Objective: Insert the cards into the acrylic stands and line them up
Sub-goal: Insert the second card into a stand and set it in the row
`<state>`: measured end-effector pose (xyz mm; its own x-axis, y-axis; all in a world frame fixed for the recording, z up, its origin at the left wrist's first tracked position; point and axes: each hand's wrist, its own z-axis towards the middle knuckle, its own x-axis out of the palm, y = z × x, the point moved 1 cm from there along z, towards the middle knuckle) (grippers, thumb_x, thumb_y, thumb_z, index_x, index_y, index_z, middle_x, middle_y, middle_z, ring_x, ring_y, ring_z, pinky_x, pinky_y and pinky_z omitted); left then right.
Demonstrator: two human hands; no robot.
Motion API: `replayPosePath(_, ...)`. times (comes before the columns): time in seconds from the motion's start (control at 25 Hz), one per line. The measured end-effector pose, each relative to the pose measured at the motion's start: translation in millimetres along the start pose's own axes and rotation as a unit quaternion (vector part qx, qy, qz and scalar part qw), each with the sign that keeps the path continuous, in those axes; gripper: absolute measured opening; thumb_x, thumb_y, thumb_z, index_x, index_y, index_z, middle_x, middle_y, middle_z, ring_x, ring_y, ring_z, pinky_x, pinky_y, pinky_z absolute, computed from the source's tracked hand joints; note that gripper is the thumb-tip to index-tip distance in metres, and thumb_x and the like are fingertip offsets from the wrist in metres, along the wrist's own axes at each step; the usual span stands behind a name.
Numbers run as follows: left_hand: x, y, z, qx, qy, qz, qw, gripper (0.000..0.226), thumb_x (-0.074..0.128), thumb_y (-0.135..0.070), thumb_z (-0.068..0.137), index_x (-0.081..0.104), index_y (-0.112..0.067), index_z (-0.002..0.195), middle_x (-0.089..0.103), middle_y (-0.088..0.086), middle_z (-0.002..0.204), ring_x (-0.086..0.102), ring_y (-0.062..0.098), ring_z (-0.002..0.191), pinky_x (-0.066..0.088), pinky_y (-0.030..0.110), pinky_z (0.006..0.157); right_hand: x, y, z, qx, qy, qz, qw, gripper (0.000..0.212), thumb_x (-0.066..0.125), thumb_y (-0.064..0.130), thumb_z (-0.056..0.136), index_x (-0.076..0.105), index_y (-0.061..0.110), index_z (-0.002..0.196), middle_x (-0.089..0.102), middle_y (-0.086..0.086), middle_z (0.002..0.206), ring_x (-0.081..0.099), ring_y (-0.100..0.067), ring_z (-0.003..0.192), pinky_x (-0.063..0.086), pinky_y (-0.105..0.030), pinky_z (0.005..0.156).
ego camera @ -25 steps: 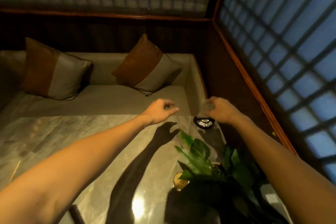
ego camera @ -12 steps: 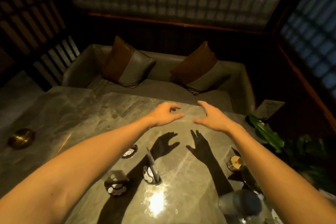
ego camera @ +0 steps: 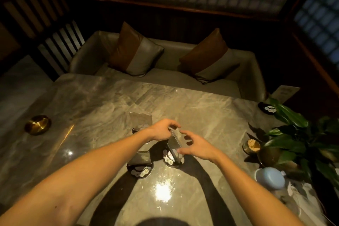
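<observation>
Three acrylic stands on round dark patterned bases stand on the marble table [ego camera: 102, 101]. My left hand [ego camera: 161, 130] pinches the top edge of the middle stand [ego camera: 174, 146], which is turned edge-on and tilted. My right hand [ego camera: 194, 146] hovers beside it on the right, fingers spread, its thumb near the stand's lower side. A second stand [ego camera: 140, 159] sits to the left front. A third stand [ego camera: 140, 120] stands behind my left wrist, its base partly hidden. A fourth round base [ego camera: 268, 109] and a card [ego camera: 285, 92] are at the far right edge.
A brass bowl [ego camera: 37, 124] rests at the table's left. A leafy plant [ego camera: 297, 137], a toothpick jar [ego camera: 254, 146] and a pale blue lidded container [ego camera: 271, 178] crowd the right side. A sofa with two cushions [ego camera: 135, 50] lies behind the table.
The view swung left from the plant corner and tilted down toward the table centre. Both hands came down from the air onto the middle stand; my left hand now grips its top.
</observation>
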<state>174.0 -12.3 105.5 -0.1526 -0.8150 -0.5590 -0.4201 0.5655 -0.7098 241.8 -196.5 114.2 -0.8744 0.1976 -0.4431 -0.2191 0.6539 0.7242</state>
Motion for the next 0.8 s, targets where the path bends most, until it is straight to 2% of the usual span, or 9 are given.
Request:
replayPosePath(0.08,8.9,9.4,2.9,0.002,0.011,0.019,1.000,0.049,0.061,0.007,0.087,0.063,-0.014,0.131,0.061,0.003,0.133,0.058,0.018,0.121,0.049,0.031,0.104,14.2,-11.8,3.3,0.004,-0.028,0.002,1.000,0.062,0.080,0.024,0.082,0.053,0.021,0.138,0.056,0.006,0.123,0.056,-0.015,0.113,0.048,-0.030,0.091)
replayPosePath(0.2,16.4,21.1,7.5,0.001,-0.014,0.030,0.999,0.030,0.071,-0.003,0.084,0.069,-0.028,0.100,0.069,0.004,0.114,0.066,0.022,0.105,0.054,0.042,0.099,26.7,-20.8,6.5,0.010,-0.070,-0.003,0.997,0.015,0.073,0.016,0.084,0.061,0.015,0.093,0.064,0.000,0.083,0.058,-0.010,0.070,0.048,-0.027,0.064)
replayPosePath(0.24,16.7,22.6,9.3,0.002,-0.022,0.030,0.999,0.029,0.073,-0.004,0.083,0.067,-0.031,0.090,0.070,0.003,0.108,0.067,0.022,0.100,0.055,0.043,0.096,28.1,-19.6,6.9,0.009,-0.077,-0.015,0.997,0.012,0.070,0.014,0.085,0.058,0.015,0.086,0.060,0.001,0.073,0.054,-0.009,0.061,0.044,-0.025,0.058)
replayPosePath(0.32,15.8,20.7,10.2,0.005,-0.028,0.041,0.999,0.022,0.075,-0.008,0.084,0.065,-0.028,0.083,0.070,0.002,0.097,0.067,0.023,0.094,0.055,0.042,0.091,25.7,-19.2,5.8,0.003,-0.101,-0.032,0.994,0.013,0.066,0.012,0.087,0.057,0.018,0.080,0.057,0.004,0.068,0.052,-0.012,0.061,0.045,-0.032,0.060)
replayPosePath(0.44,10.5,17.2,13.6,-0.007,-0.045,-0.001,0.999,0.010,0.077,-0.015,0.085,0.070,-0.013,0.091,0.074,0.006,0.095,0.067,0.021,0.090,0.056,0.037,0.084,3.9,-23.4,7.2,0.002,-0.137,-0.017,0.990,0.012,0.062,0.016,0.093,0.063,0.021,0.082,0.065,0.002,0.073,0.061,-0.015,0.066,0.053,-0.040,0.065)
replayPosePath(0.52,2.7,5.9,16.5,0.003,-0.050,-0.027,0.998,0.012,0.077,-0.016,0.085,0.070,-0.012,0.094,0.074,0.003,0.095,0.067,0.015,0.090,0.053,0.027,0.076,-17.4,-22.9,5.0,-0.003,-0.137,0.022,0.990,0.010,0.059,0.016,0.097,0.069,0.017,0.098,0.071,0.000,0.080,0.067,-0.011,0.068,0.056,-0.033,0.059)
replayPosePath(0.6,-5.1,-8.0,21.1,0.009,-0.056,-0.070,0.996,0.010,0.078,-0.016,0.086,0.068,-0.016,0.087,0.073,-0.002,0.088,0.068,0.012,0.085,0.051,0.023,0.072,-40.6,-16.4,-0.3,-0.010,-0.128,0.048,0.991,0.015,0.057,0.014,0.100,0.068,0.014,0.111,0.073,0.000,0.088,0.068,-0.010,0.074,0.056,-0.027,0.062)
replayPosePath(0.68,-11.9,-26.8,28.1,0.012,-0.059,-0.123,0.991,0.010,0.076,-0.015,0.087,0.067,-0.016,0.085,0.076,-0.004,0.085,0.071,0.012,0.082,0.057,0.027,0.072,-66.2,-12.2,-4.5,-0.010,-0.122,0.065,0.990,0.016,0.056,0.015,0.102,0.065,0.014,0.115,0.074,-0.001,0.095,0.068,-0.013,0.081,0.056,-0.025,0.068)
replayPosePath(0.8,-20.2,-58.5,46.0,0.035,-0.066,-0.177,0.981,0.006,0.072,-0.015,0.091,0.068,-0.017,0.087,0.079,0.000,0.092,0.075,0.019,0.094,0.062,0.039,0.083,-109.1,-10.0,-5.5,-0.018,-0.137,0.092,0.986,0.019,0.057,0.017,0.102,0.063,0.017,0.119,0.074,0.000,0.099,0.069,-0.014,0.086,0.058,-0.024,0.069)
